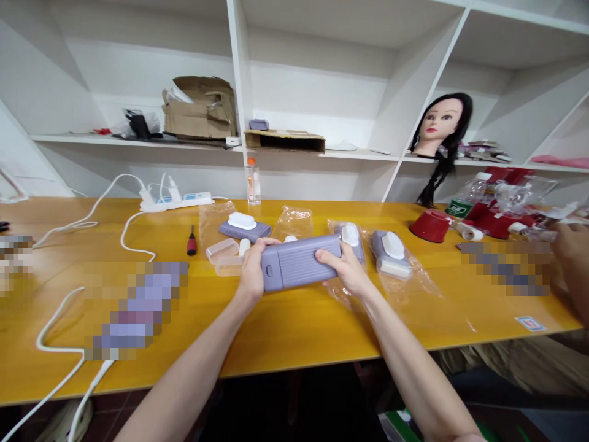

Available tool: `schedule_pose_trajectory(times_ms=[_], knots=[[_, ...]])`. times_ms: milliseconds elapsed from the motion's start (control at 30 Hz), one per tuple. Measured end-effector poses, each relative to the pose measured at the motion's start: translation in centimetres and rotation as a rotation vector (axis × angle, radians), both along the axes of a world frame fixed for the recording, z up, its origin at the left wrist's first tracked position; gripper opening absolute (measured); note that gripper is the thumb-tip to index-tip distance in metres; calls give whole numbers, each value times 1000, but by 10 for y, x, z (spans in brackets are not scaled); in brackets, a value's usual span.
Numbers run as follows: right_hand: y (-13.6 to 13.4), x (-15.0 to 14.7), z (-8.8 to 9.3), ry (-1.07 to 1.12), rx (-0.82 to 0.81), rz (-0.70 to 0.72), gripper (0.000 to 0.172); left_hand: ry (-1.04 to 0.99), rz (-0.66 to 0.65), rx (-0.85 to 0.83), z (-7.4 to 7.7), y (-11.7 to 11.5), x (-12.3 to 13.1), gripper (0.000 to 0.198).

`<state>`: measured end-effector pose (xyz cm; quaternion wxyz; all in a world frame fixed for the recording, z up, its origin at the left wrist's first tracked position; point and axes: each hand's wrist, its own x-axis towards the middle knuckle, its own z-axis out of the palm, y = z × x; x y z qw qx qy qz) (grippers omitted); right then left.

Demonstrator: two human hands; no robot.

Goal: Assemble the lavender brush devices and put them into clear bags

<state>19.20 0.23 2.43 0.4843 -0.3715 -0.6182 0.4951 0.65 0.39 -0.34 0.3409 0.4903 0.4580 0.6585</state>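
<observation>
Okay, the left hand (252, 271) and right hand (344, 267) both hold a ribbed lilac plastic case (299, 263) over a yellow wooden table (294, 334), fingers closed around it, not spread wide. Left fingers (267, 243) hook over its far edge near the left end; right fingers (327, 256) press across its top near the right end. Just left sits a clear plastic tray (222, 252), beside a red-handled screwdriver (191, 240). Lilac devices with glossy white tops lie around the hands, one (242, 226) on a clear plastic bag, another (393, 255) in one. Farther back, a white power strip (177, 201) trails white cables.
</observation>
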Motion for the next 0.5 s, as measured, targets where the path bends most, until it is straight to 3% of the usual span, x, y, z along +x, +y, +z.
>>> schedule_pose_trajectory(times_ms=[300, 500], knots=[[-4, -4, -1, 33, 14, -30, 32, -32, -31, 33, 3, -4, 0, 46], [-3, -4, 0, 19, 12, -15, 33, -200, -67, 3, 1, -2, 2, 39]])
